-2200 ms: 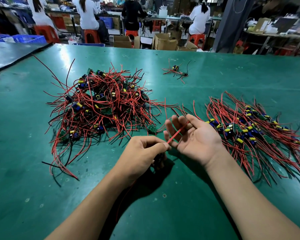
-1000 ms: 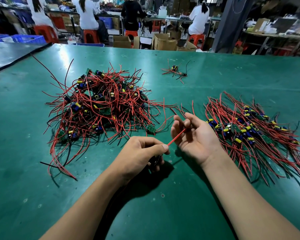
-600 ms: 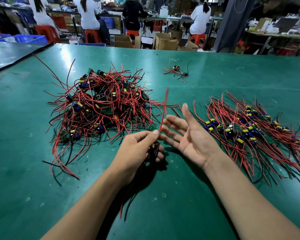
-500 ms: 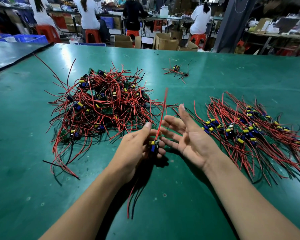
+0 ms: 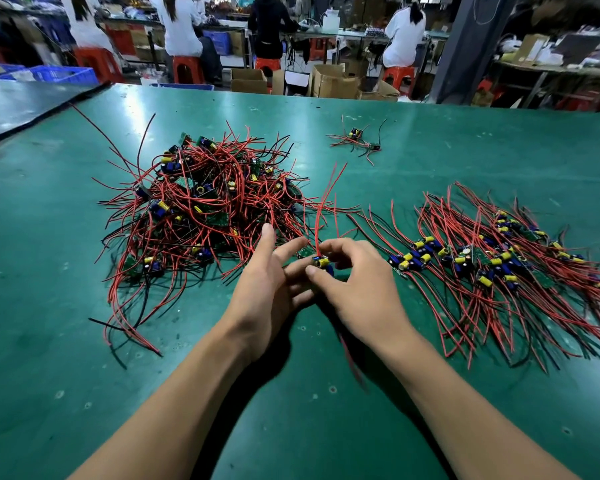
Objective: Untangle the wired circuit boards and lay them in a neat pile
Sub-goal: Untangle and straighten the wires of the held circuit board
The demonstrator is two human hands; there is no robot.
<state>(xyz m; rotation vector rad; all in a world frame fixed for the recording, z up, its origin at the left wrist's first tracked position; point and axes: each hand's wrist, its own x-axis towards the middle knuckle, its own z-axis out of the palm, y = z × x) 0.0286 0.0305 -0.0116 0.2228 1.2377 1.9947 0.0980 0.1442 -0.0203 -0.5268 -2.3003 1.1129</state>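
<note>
Scanning from the left side of the bench [image 5: 42,358], I see the tangled heap [image 5: 201,216] of boards and red and black wires left of centre, well back from the near edge. Just beside its near right fringe is my left hand [image 5: 264,292]. Half a second ago it pinched the single board; now its fingers are straightened and spread, index raised. It grips nothing that I can see, though the lower fingers may touch the board from below.

The board [image 5: 321,262], with its yellow and blue parts, sits between the two hands, above the middle of the bench. Its red wires [image 5: 326,202] stand up toward the far edge, and others trail blurred under the right wrist.

My right hand [image 5: 357,292], which lay open, palm up, a moment ago, now curls thumb and fingers round the board. I judge this a handover: the piece is free of the heap and ready for the neat pile [image 5: 499,268], which lies toward the bench's right side, near the right hand.
</note>
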